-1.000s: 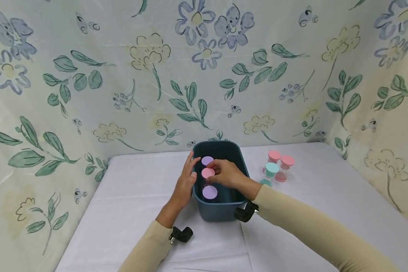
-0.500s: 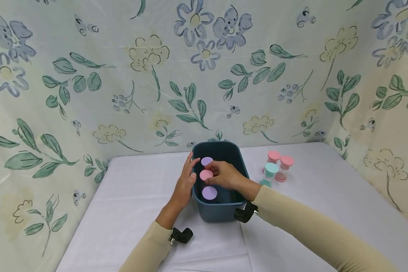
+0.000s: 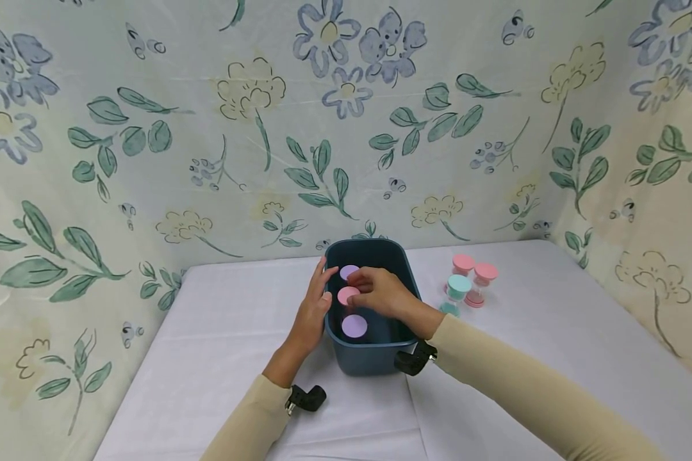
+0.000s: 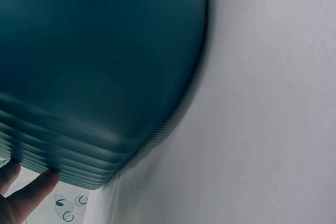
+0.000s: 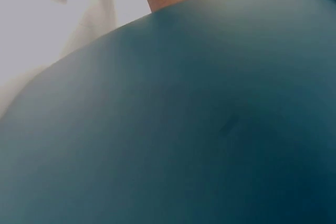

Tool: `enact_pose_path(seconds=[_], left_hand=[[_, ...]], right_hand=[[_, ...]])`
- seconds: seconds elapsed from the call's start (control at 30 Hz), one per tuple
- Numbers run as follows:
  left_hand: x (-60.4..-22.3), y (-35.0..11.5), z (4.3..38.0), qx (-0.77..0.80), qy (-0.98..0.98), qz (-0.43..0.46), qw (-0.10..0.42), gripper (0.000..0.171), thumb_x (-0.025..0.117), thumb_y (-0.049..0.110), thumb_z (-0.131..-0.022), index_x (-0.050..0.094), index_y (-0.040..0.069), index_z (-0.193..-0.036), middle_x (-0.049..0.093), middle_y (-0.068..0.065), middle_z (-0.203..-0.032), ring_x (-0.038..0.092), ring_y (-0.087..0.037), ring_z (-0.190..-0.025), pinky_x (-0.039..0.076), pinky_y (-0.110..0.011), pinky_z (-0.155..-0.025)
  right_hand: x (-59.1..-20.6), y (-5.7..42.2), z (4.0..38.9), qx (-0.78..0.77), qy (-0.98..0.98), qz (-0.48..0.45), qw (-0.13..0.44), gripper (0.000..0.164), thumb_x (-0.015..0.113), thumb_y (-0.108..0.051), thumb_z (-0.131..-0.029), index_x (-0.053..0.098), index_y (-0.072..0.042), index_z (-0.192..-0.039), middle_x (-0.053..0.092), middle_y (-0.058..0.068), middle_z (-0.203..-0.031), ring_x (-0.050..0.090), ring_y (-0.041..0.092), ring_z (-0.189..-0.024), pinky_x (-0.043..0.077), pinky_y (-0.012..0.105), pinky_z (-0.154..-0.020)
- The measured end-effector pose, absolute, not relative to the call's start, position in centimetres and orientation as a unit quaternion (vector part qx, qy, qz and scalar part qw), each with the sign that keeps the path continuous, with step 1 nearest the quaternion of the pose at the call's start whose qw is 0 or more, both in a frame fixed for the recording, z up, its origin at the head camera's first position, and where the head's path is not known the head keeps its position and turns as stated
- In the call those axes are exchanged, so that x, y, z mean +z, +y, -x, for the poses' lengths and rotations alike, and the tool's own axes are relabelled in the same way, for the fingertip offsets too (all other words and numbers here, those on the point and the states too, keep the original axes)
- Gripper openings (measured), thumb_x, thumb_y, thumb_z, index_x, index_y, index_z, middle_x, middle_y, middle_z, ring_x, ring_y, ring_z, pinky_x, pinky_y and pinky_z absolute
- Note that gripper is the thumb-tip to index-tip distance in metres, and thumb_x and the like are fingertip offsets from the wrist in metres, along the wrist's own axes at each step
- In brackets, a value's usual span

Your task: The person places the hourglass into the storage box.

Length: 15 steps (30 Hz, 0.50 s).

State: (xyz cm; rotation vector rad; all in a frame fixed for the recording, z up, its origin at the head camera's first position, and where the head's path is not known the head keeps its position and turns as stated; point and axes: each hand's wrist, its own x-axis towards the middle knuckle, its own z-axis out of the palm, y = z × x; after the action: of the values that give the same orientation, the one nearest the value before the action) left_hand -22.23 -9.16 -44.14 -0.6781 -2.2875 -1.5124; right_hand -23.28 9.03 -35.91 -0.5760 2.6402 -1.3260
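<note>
Head view: right grip point(image 3: 382, 293) is pinching the pink-lidded jar point(image 3: 347, 295) between two purple-lidded jars point(image 3: 354, 326) in the bin point(image 3: 360, 362), near its left edge; left grip point(image 3: 311, 318), outstretched, is touching that side. Tight spacing is leaving little clearance, so a sideways release could be tipping a neighbour.

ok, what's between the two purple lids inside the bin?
A pink lid, gripped by the right hand; the head view shows it.
</note>
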Motion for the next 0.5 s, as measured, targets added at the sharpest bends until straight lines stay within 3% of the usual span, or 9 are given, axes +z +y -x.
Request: enact_pose_path(seconds=[0.5], left_hand=[[-44.11,-9.16,22.3,-0.527,-0.801,0.239,0.153,0.052,0.03,0.025,-0.098,0.03,0.024,-0.15,0.005,0.004,-0.162,0.009,-0.024,-0.148,0.019,-0.069,-0.106]], right_hand=[[-35.77,9.7,23.12,-0.483,0.854,0.184,0.061,0.042,0.071,-0.011,-0.086,0.058,-0.002,-0.125,0.063,0.015,-0.125,0.062,0.028,-0.113,0.049,0.04,-0.093]])
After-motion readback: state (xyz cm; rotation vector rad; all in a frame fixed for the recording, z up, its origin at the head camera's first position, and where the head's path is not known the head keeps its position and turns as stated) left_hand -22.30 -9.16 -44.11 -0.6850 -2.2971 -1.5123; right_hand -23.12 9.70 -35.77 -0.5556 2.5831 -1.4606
